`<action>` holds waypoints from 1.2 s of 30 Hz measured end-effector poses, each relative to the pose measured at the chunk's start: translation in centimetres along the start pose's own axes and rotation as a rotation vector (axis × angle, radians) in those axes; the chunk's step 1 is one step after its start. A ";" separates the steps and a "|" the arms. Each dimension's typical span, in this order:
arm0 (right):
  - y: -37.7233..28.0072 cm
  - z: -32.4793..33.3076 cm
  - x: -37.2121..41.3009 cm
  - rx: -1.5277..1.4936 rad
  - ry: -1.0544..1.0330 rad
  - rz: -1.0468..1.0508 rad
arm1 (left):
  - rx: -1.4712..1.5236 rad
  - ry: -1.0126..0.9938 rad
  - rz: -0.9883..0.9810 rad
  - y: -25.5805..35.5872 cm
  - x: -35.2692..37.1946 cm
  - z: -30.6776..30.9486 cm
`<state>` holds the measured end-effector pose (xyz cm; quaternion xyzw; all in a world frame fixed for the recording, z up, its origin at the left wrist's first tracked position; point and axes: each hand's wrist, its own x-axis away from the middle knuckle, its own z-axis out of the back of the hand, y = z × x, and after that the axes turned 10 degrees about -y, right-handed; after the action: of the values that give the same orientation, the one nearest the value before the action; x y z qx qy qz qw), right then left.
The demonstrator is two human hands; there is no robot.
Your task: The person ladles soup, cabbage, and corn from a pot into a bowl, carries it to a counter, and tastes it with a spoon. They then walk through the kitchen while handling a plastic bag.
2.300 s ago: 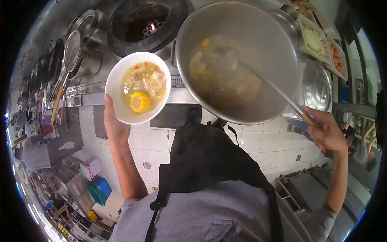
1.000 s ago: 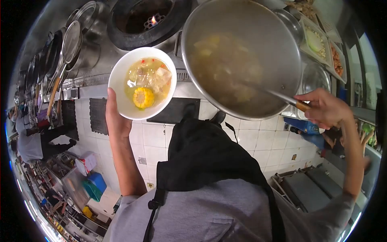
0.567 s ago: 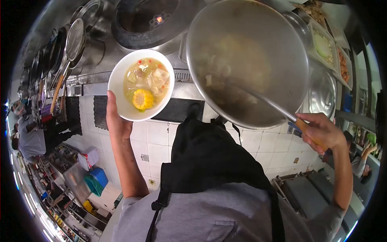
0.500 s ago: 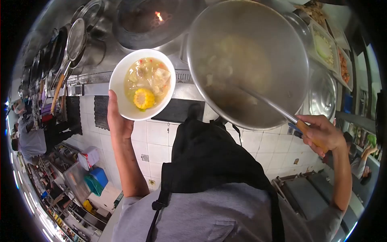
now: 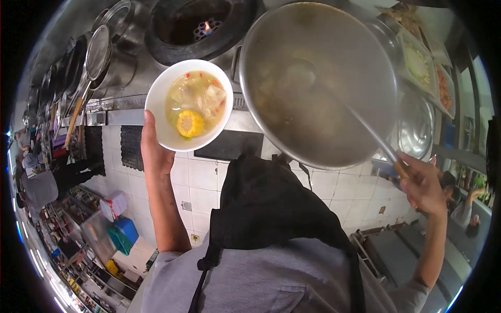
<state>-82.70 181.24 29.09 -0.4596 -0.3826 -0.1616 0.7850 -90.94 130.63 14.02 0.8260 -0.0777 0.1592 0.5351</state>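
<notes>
A white bowl (image 5: 156, 112) rests in my left hand (image 5: 154, 143), thumb over its rim and the other fingers beneath. Inside it is cloudy soup (image 5: 198, 101) with a round of corn (image 5: 190, 123), pale chunks and red bits. My right hand (image 5: 424, 180) is wrapped round the wooden handle of a ladle (image 5: 368, 125). The ladle's metal shaft leans over the rim of a large steel pot (image 5: 250, 94), and its cup shows faintly in the steaming broth (image 5: 292, 99).
Behind the bowl is a burner ring (image 5: 156, 44) with a small flame. Strainers (image 5: 98, 52) hang at the left. Food trays (image 5: 417, 60) and a shiny metal lid (image 5: 416, 125) lie right of the pot. Another person (image 5: 39, 188) is at far left; more people are at the right edge.
The ladle's cup has moved farther back in the pot. My right hand has shifted slightly left and down, and the bowl has moved a little right and up.
</notes>
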 end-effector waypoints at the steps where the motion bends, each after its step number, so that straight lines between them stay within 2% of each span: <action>1: 0.0 0.1 0.2 -0.010 0.003 -0.005 | 0.005 -0.012 0.000 -0.1 -0.1 0.0; 8: -0.2 0.3 0.7 -0.082 -0.049 0.059 | 0.011 -0.014 0.006 0.0 0.2 0.0; 12: -1.3 0.4 1.3 -0.243 -0.091 -0.015 | 0.018 -0.020 -0.008 0.0 0.6 -0.1; 15: -3.2 -0.2 1.5 0.065 -0.019 -0.144 | 0.056 0.008 0.012 -0.3 0.8 0.4; 17: -1.8 -0.8 1.4 0.250 0.077 0.084 | 0.073 0.010 0.010 -0.6 0.8 1.0; 19: -1.5 -1.1 1.3 0.359 0.137 0.207 | 0.068 0.011 0.001 -0.6 0.9 1.2; 21: -1.7 -1.3 1.4 0.393 0.168 0.217 | 0.042 0.007 -0.008 -0.4 1.1 0.9; 24: -1.8 -0.7 1.7 0.672 0.210 0.306 | 0.058 -0.004 -0.029 -0.7 1.0 1.3; 30: -4.8 -1.7 3.0 0.891 0.370 0.251 | 0.050 -0.008 -0.022 -0.7 0.9 1.8; 34: -5.6 -1.6 4.1 0.706 0.290 0.169 | 0.044 0.027 -0.008 -0.5 1.0 1.5; 36: -5.8 -1.8 3.6 0.794 0.214 0.199 | 0.030 0.037 -0.006 -0.4 1.0 1.2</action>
<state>-83.05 177.07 34.71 -0.1367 -0.2851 0.0283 0.9483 -89.68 129.79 13.60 0.8310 -0.0627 0.1741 0.5246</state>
